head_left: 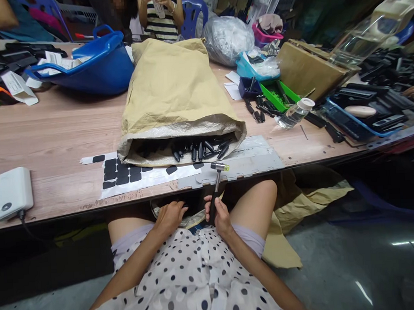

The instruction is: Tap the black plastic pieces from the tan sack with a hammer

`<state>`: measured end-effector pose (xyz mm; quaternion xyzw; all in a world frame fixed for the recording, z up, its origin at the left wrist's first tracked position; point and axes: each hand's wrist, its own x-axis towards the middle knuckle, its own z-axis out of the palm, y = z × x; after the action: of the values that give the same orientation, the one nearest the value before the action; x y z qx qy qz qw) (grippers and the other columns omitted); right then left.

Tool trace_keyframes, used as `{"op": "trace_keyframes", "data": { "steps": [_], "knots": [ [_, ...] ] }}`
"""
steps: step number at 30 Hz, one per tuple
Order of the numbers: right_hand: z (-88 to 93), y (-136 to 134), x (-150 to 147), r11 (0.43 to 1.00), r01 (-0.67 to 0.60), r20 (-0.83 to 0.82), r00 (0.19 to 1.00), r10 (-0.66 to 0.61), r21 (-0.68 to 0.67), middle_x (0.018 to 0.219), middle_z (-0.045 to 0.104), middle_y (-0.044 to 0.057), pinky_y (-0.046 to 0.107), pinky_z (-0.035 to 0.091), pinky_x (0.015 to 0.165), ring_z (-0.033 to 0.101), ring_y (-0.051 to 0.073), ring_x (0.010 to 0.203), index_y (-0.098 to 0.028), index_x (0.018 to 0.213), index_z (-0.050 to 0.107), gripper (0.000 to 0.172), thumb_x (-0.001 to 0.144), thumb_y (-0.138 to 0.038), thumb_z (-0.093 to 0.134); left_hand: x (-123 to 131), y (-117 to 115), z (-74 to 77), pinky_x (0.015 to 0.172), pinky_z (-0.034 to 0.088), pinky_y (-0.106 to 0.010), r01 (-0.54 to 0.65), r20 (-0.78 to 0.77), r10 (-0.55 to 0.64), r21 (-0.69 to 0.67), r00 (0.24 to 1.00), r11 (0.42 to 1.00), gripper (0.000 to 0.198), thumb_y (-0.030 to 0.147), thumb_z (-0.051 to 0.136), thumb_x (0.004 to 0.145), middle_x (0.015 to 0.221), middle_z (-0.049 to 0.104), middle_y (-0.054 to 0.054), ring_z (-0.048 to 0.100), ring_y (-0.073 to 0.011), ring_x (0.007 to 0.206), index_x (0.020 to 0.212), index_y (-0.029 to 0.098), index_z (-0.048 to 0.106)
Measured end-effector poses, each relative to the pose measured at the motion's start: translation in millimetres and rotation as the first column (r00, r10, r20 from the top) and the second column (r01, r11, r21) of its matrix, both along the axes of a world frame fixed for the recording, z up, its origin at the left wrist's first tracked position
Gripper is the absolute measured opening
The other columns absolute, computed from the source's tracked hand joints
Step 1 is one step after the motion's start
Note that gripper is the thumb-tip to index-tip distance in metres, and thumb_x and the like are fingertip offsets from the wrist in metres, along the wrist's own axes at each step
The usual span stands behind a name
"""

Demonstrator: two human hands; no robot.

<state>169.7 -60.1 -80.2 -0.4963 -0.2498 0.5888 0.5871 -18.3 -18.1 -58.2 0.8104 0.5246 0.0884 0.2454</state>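
R hand [220, 216] grips hammer [216, 183], long axis twd table [68, 121]; L hand [170, 217] just left, curled, can't tell if holding smth.

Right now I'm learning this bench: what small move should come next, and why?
Probably bring the left hand up toward the table, near the hammer. That hand is low between the thighs, while the right hand has its grip closed on the hammer, head up near the table's edge. I can't tell whether the left hand holds anything.
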Motion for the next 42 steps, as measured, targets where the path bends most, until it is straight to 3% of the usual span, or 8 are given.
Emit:
{"op": "trace_keyframes", "data": {
  "steps": [3, 6, 12, 16, 19, 26, 32, 42],
  "knots": [
    [1.3, 1, 0, 1.0, -0.021, 0.009, 1.0, 0.021, 0.0, 0.057, 0.052, -0.005, 0.025, 0.038, 0.041, 0.044, 0.01, 0.041, -0.02, 0.09, 0.064, 0.055, 0.08, -0.074, 0.06, 4, -2, 7.9, 0.058, 0.048, -0.028, 0.018, 0.043, -0.016, -0.037, 0.999, 0.999, 0.017, 0.028, 0.058, 0.088, 0.077, 0.069, -0.007, 0.066, -0.0207, 0.065, 0.094, 0.021, 0.073],
    [2.2, 1, 0, 1.0, -0.018, -0.009, 1.0, 0.018, -0.006, 0.056, 0.052, -0.005, 0.024, 0.038, 0.041, 0.043, 0.01, 0.04, -0.02, 0.089, 0.064, 0.056, 0.077, -0.075, 0.063, 13, 2, 32.5, 0.06, 0.048, -0.026, 0.012, 0.212, -0.027, 0.075, 0.977, 0.997, 0.025, 0.033, 0.052, 0.092, 0.073, 0.068, -0.004, 0.062, -0.0164, 0.063, 0.081, 0.022, 0.071],
    [3.1, 2, -1, 1.0, -0.016, -0.045, 0.999, 0.015, -0.009, 0.056, 0.052, -0.005, 0.023, 0.037, 0.038, 0.044, 0.01, 0.041, -0.02, 0.088, 0.065, 0.058, 0.074, -0.076, 0.066, 26, 68, 80.1, 0.068, 0.048, -0.028, -0.436, 0.326, 0.339, 0.296, 0.883, 0.85, 0.027, 0.034, 0.05, 0.09, 0.071, 0.065, -0.003, 0.06, -0.0167, 0.067, 0.073, 0.022, 0.066],
    [3.1, 3, 0, 1.0, -0.029, -0.04, 0.999, 0.029, -0.003, 0.057, 0.052, -0.005, 0.023, 0.038, 0.039, 0.045, 0.01, 0.042, -0.02, 0.088, 0.065, 0.058, 0.075, -0.076, 0.065, 30, 118, 80.8, 0.071, 0.05, -0.034, -0.587, 0.23, 0.543, 0.226, 0.808, 0.778, 0.017, 0.038, 0.062, 0.079, 0.073, 0.066, -0.006, 0.064, -0.0241, 0.076, 0.073, 0.022, 0.066],
    [2.3, 3, 0, 0.999, -0.046, -0.038, 0.998, 0.046, 0.002, 0.057, 0.052, -0.004, 0.023, 0.038, 0.038, 0.044, 0.01, 0.041, -0.02, 0.089, 0.065, 0.057, 0.076, -0.075, 0.065, 29, 133, 72.9, 0.068, 0.049, -0.038, -0.617, 0.14, 0.601, 0.148, 0.786, 0.773, 0.018, 0.038, 0.067, 0.072, 0.071, 0.067, -0.009, 0.065, -0.029, 0.076, 0.065, 0.022, 0.063],
    [1.0, 3, -1, 0.999, -0.035, -0.056, 0.998, 0.035, -0.002, 0.056, 0.052, -0.005, 0.023, 0.036, 0.038, 0.043, 0.009, 0.04, -0.02, 0.089, 0.065, 0.057, 0.075, -0.075, 0.065, 12, 105, 75.4, 0.072, 0.05, -0.031, -0.532, 0.241, 0.484, 0.208, 0.841, 0.821, 0.01, 0.031, 0.065, 0.075, 0.081, 0.071, -0.004, 0.065, -0.0221, 0.078, 0.079, 0.022, 0.066],
    [2.8, 2, -1, 1.0, -0.013, -0.038, 0.999, 0.013, 0.002, 0.055, 0.052, -0.005, 0.022, 0.036, 0.039, 0.043, 0.009, 0.04, -0.019, 0.086, 0.065, 0.056, 0.076, -0.074, 0.065, 20, 71, 68.8, 0.071, 0.049, -0.026, -0.172, 0.31, 0.107, 0.19, 0.945, 0.967, 0.014, 0.031, 0.062, 0.083, 0.092, 0.07, -0.002, 0.063, -0.0165, 0.077, 0.094, 0.023, 0.068],
    [3.3, -11, 6, 0.999, 0.029, 0.295, 0.955, -0.039, 0.039, 0.057, 0.045, -0.007, 0.021, 0.029, 0.039, 0.034, 0.008, 0.042, -0.019, 0.096, 0.067, 0.047, 0.088, -0.064, 0.057, 21, 78, 62.4, 0.07, 0.047, -0.026, -0.103, 0.251, 0.067, 0.131, 0.966, 0.986, 0.016, 0.033, 0.062, 0.086, 0.093, 0.066, 0.0, 0.062, -0.0161, 0.081, 0.097, 0.026, 0.072]
  ]
}}
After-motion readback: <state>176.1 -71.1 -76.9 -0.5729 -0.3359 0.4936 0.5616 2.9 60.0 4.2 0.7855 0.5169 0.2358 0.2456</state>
